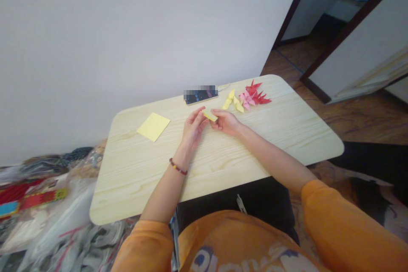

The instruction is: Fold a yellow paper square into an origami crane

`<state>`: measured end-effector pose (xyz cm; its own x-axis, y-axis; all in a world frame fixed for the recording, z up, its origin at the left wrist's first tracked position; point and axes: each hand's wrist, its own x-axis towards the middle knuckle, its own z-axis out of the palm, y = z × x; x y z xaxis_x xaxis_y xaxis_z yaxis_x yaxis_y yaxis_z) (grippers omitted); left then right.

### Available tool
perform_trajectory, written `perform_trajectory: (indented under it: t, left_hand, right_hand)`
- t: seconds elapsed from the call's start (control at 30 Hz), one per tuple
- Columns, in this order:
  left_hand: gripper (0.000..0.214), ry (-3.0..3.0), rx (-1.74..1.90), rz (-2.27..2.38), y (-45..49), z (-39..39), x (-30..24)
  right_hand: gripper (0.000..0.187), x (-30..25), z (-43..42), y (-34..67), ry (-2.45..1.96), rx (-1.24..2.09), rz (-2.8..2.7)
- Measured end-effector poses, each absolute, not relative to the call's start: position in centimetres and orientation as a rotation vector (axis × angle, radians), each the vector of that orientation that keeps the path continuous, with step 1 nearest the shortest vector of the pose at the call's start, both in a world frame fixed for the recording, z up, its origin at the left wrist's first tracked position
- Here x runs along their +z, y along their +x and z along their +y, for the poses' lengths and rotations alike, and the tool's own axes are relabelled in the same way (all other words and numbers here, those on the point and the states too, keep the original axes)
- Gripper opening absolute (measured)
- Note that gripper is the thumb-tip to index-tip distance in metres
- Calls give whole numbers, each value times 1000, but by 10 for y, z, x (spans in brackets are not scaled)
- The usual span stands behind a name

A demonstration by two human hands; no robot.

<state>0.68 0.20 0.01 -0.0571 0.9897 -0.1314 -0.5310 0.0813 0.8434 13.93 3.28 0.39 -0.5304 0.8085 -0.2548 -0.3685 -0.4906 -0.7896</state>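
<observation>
Between my two hands, a little above the table, is a small piece of folded yellow paper [210, 114]. My left hand [193, 126] pinches its left end, and a beaded bracelet circles that wrist. My right hand [225, 122] grips the right end with thumb and fingers closed. Some of the fingers are hidden behind the paper and the hands. To the left lies a flat square of yellow paper [154, 126]. Right of my hands rest folded yellow paper pieces [228, 99], a pink one [247, 99] and red ones [262, 97], pointed like origami.
A phone [201, 96] lies near the table's back edge, with a thin cable to its right. The pale wooden table [134, 187] stands against a white wall [143, 29]. Bags and clothes [63, 212] are piled on the left. A doorway opens at the right.
</observation>
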Motion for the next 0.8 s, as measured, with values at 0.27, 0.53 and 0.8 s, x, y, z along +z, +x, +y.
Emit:
perform_trajectory:
  t: [0.27,0.53,0.8]
  left_hand:
    - [32,712,1426,934,5,4,0]
    - [33,892,1466,1047,1,6,-14]
    - [44,977,1434,1091,-2,7,-15]
  right_hand:
    - [19,0,38,142,-826,1983,-831]
    - [19,0,36,137,-1003,1658,-1206]
    - [19,-6,37,139,-993,1539,-1397]
